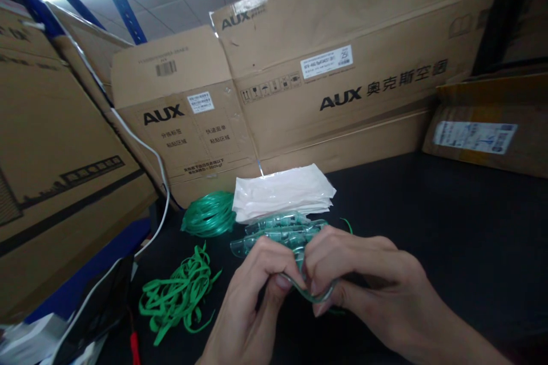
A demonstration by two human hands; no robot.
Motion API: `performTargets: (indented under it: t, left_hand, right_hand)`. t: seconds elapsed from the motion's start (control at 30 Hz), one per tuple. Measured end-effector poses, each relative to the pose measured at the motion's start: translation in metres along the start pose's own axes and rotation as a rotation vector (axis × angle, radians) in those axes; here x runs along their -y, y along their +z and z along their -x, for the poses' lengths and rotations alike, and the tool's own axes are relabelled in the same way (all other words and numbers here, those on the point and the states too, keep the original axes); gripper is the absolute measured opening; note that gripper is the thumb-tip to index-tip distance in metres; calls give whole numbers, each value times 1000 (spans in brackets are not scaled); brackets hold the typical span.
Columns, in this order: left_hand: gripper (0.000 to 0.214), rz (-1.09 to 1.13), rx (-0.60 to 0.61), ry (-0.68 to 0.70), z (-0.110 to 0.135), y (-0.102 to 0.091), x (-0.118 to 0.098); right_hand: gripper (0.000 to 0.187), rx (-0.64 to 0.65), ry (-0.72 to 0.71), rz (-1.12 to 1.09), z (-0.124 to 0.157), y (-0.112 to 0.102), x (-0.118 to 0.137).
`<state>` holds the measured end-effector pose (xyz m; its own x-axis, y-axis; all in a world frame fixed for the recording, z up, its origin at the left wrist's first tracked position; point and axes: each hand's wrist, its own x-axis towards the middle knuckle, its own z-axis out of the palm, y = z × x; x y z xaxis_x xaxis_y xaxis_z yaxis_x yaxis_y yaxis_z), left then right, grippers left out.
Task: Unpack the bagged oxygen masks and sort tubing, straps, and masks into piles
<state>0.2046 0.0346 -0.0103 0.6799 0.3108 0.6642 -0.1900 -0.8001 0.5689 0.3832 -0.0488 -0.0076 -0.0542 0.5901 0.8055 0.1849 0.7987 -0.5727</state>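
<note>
Close in front of me, my left hand (261, 291) and my right hand (363, 279) meet, fingers bent in a pinch. Between them they grip a clear green plastic mask (311, 297), seen mostly as a thin wavy rim; the fingers hide much of it. A thin green strap end (347, 224) shows beyond the right knuckles. Just behind the hands lie several clear green plastic masks (278, 232) in a row, partly covered by my fingers. Left of my left hand is a loose tangle of flat green straps (180, 293).
A coil of green tubing (209, 214) lies beside a stack of white pouches (282, 191) on the black table (471, 239). Large cardboard boxes (342, 68) wall the back, another box (483, 125) stands right. A white cable (158, 159) and a red-handled item (135, 348) are at left.
</note>
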Motion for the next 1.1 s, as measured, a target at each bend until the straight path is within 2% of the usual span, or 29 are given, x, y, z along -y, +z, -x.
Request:
performTargets:
  t: [0.13,0.3,0.57,0.73,1.1]
  left_hand:
    - [17,0,30,22,-2,-3,-2]
    - [18,-7,33,37,-3,-1,1]
    - [7,88,-15,-71,0,-3,14]
    - [8,111,-35,-106,0,-2,11]
    - [17,128,20,-168,-2,-1,4]
  right_hand:
    - [10,13,3,-30,1,-1,-3]
    - [14,62,-7,37,0,-4,-3]
    - [8,48,1,165,-1,-5,-4]
    - [7,91,93,110,-1,-7,-3]
    - [22,176,216,58,-1,-11,-3]
